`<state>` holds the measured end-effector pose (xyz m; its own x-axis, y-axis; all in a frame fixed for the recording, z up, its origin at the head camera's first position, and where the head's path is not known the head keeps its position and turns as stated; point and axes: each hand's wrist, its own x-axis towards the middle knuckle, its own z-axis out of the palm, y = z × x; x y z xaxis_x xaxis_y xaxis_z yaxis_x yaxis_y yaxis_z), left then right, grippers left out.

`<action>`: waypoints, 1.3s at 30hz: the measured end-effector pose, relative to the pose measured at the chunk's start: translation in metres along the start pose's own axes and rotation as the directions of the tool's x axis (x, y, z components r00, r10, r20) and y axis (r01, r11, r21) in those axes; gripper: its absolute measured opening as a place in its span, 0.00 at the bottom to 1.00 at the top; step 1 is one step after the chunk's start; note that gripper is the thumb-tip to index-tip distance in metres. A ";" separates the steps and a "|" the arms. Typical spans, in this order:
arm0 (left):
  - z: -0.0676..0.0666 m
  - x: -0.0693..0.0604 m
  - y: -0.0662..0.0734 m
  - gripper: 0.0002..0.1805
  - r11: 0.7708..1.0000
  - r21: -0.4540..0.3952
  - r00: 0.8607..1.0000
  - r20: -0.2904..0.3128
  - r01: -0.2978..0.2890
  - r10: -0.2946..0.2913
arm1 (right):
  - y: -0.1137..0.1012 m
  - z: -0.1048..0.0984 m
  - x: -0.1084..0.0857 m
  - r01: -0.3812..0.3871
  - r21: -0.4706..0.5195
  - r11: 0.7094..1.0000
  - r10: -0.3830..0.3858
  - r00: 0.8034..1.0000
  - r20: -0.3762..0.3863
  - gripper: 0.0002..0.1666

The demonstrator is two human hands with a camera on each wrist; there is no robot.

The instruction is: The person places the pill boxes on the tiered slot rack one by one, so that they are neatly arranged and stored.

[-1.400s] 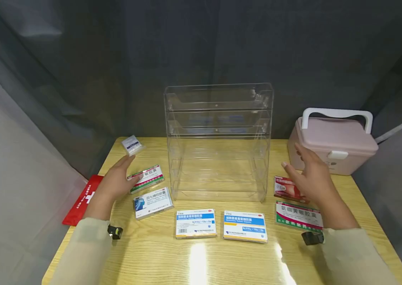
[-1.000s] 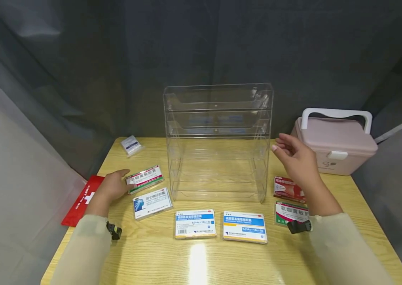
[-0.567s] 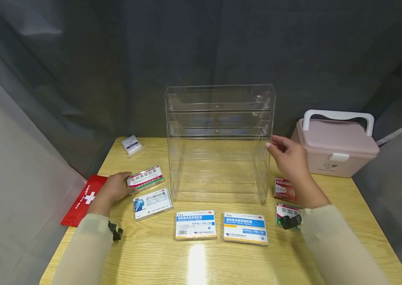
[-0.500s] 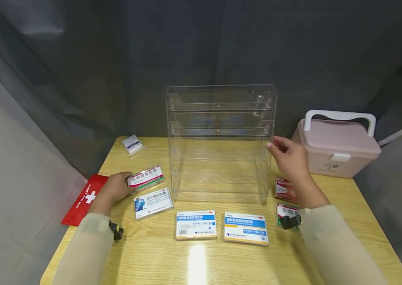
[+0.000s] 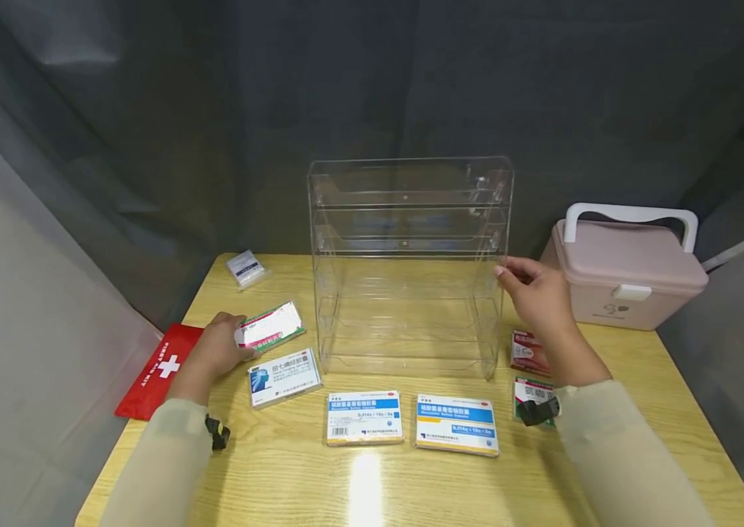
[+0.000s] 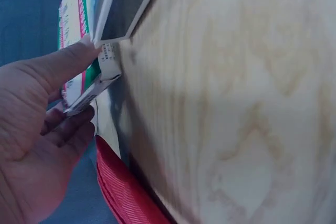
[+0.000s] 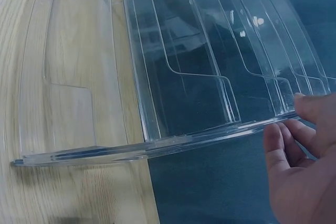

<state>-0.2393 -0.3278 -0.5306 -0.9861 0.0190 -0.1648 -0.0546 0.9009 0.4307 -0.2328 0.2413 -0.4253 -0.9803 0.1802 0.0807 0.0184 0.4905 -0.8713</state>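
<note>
Between hands (image 5: pixel 219 345) (image 5: pixel 539 298), pinched box (image 5: pixel 274 326), clear rack (image 5: pixel 406 255)

Head cam's decently lit, but there's a white glare streak down the wooden surface (image 5: pixel 293 476) and one pink-and-green capsule box (image 5: pixel 271 327) is kinda blown out. Wrist cams look bluish, soft; distortion bows the clear rack (image 7: pixel 199 82).

A white cross (image 5: pixel 169 367) and "FIRST AID KIT" mark the red pouch (image 5: pixel 151 384), "0.314g" the right blue-banded box (image 5: pixel 456 426).

The medicine box (image 5: pixel 272 326) is striped white, magenta and green.
</note>
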 end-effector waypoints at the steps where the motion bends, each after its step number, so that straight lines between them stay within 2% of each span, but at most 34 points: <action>1: 0.001 -0.001 -0.001 0.49 1.000 -0.008 1.000 -0.018 -0.003 0.002 | 0.000 0.000 0.001 0.002 -0.001 1.000 -0.002 1.000 0.004 0.32; 5: 0.003 -0.007 -0.004 0.47 0.998 -0.063 0.996 -0.084 0.017 -0.023 | -0.002 0.001 0.001 0.003 -0.006 1.000 -0.002 1.000 0.017 0.31; 11: 0.004 -0.011 -0.007 0.31 0.986 -0.151 0.979 -0.178 0.072 -0.099 | -0.007 0.000 0.001 -0.028 -0.014 1.000 0.029 0.999 0.038 0.31; 16: -0.002 -0.012 -0.006 0.22 0.955 -0.284 0.955 -0.250 0.085 -0.160 | -0.008 -0.001 0.000 -0.063 -0.008 0.998 0.063 0.997 0.035 0.32; 20: -0.012 -0.014 -0.004 0.20 0.938 -0.341 0.929 -0.320 0.069 -0.185 | -0.008 0.000 0.000 -0.072 -0.001 0.997 0.072 0.997 0.024 0.31; 22: -0.020 -0.016 -0.001 0.20 0.917 -0.393 0.915 -0.343 0.067 -0.214 | -0.008 0.001 0.000 -0.073 -0.002 0.997 0.073 0.997 0.019 0.30; 23: -0.025 -0.018 0.001 0.20 0.898 -0.435 0.905 -0.355 0.062 -0.235 | -0.008 0.001 0.000 -0.071 -0.002 0.997 0.072 0.997 0.018 0.30; 24: -0.031 -0.019 0.004 0.21 0.868 -0.494 0.896 -0.360 0.052 -0.259 | -0.008 0.001 0.000 -0.071 -0.002 0.997 0.071 0.997 0.016 0.30; 26: -0.042 -0.021 0.012 0.21 0.787 -0.617 0.867 -0.390 0.003 -0.309 | -0.008 0.002 0.000 -0.068 -0.011 0.998 0.069 0.998 0.010 0.29; 28: -0.055 -0.021 0.024 0.20 0.663 -0.744 0.837 -0.411 -0.079 -0.362 | -0.009 0.003 0.000 -0.069 -0.023 0.997 0.069 0.998 0.006 0.29; 30: -0.067 -0.020 0.037 0.20 0.543 -0.819 0.807 -0.442 -0.186 -0.391 | -0.009 0.003 0.000 -0.069 -0.035 0.997 0.069 0.998 0.002 0.29; 31: -0.073 -0.019 0.043 0.20 0.495 -0.836 0.793 -0.461 -0.237 -0.398 | -0.010 0.004 0.000 -0.069 -0.039 0.997 0.069 0.998 0.001 0.29; 33: -0.086 -0.017 0.057 0.19 0.424 -0.843 0.760 -0.504 -0.330 -0.410 | -0.010 0.004 0.000 -0.068 -0.038 0.997 0.068 0.998 0.001 0.30; 38: -0.122 -0.018 0.097 0.19 0.345 -0.781 0.659 -0.625 -0.521 -0.418 | -0.011 0.008 0.001 -0.060 -0.023 0.998 0.060 0.998 0.005 0.29; 39: -0.127 -0.019 0.107 0.19 0.334 -0.763 0.643 -0.646 -0.554 -0.411 | -0.012 0.009 0.001 -0.059 -0.021 0.998 0.060 0.998 0.005 0.29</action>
<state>-0.2462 -0.2872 -0.3687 -0.7132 -0.6379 0.2906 0.4082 -0.0409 0.9120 -0.2356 0.2280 -0.4196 -0.9785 0.2046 0.0261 0.0808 0.4967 -0.8641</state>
